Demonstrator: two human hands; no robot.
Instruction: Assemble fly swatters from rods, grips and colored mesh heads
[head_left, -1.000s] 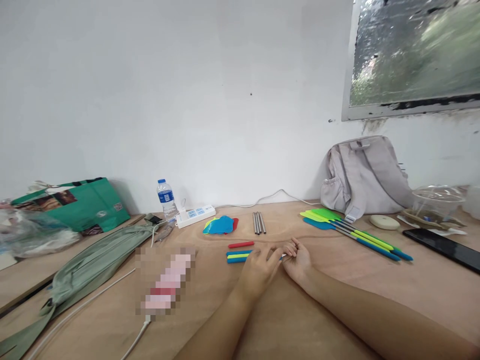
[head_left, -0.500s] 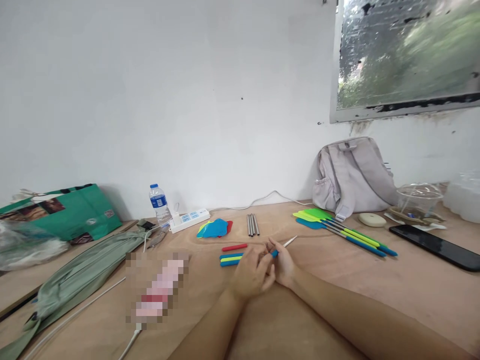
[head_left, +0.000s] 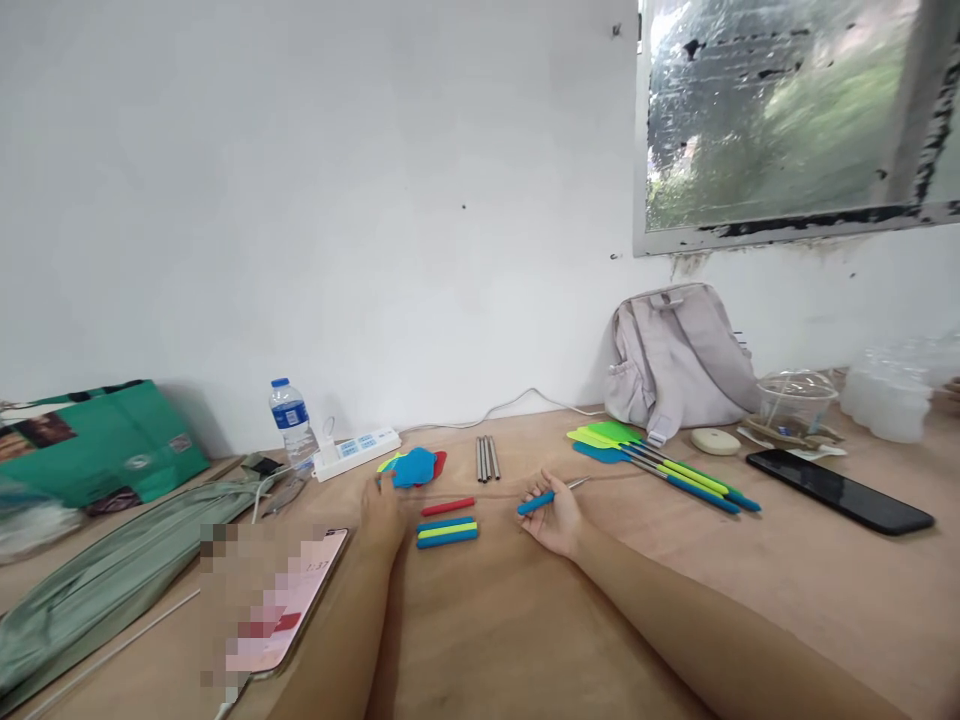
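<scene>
My right hand is closed around a blue handle sleeve, from which a thin metal rod sticks out up and to the right. My left hand reaches to the left edge of a small pile of flat plastic paddles, a blue paddle on top with yellow-green and red ones partly beneath. Its fingers look apart and at or close to the pile; contact is unclear. Between my hands lie a red sleeve and a row of blue and yellow-green sleeves. Several metal tubes lie behind them.
Assembled paddles with long handles lie at right, before a grey backpack. A black phone lies further right. At left are a power strip, a water bottle, a pink-screened phone and a green bag.
My left hand has left my right hand and moved left to the paddles, uncovering the row of sleeves. My right hand still holds the blue sleeve. The view has shifted right.
</scene>
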